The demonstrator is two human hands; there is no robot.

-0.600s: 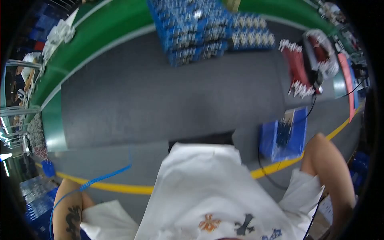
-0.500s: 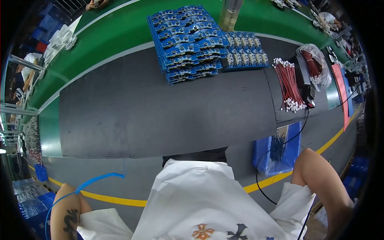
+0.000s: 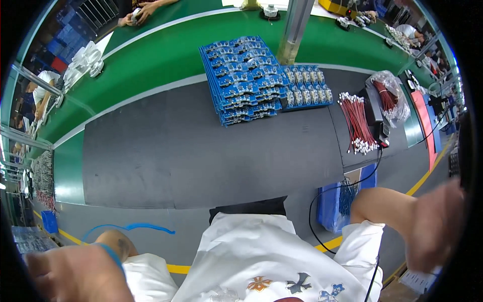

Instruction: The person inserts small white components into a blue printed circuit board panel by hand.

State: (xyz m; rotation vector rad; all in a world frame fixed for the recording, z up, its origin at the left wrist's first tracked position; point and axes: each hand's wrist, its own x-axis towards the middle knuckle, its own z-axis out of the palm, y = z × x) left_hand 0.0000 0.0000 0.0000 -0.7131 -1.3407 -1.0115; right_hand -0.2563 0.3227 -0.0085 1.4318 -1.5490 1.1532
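My left hand [image 3: 75, 274] is raised at the lower left, smeared by motion and cut off by the dark rim. A blue band [image 3: 111, 255] circles its wrist, and a blue coiled cord [image 3: 148, 227] shows beyond that arm. At the lower right my right hand [image 3: 436, 226] is up too, a blur whose fingers I cannot make out. Neither hand touches the bench. On the black mat [image 3: 216, 161] stands a tall stack of blue circuit boards [image 3: 241, 80]. Beside it lie boards with pale parts [image 3: 307, 94], then a bundle of red wires with white connectors [image 3: 358, 123].
A black box [image 3: 372, 108] and a clear bag of red wires [image 3: 390, 95] sit right of the bundle. Below the bench edge is a blue bin [image 3: 329, 206] with a black cable [image 3: 310, 211] beside it. A metal post [image 3: 297, 30] rises behind; another person's hands [image 3: 138, 15] work across the bench.
Both my hands have come up into view at the lower corners. The whole bench sits lower in the picture, and the other person's hands show more fully.
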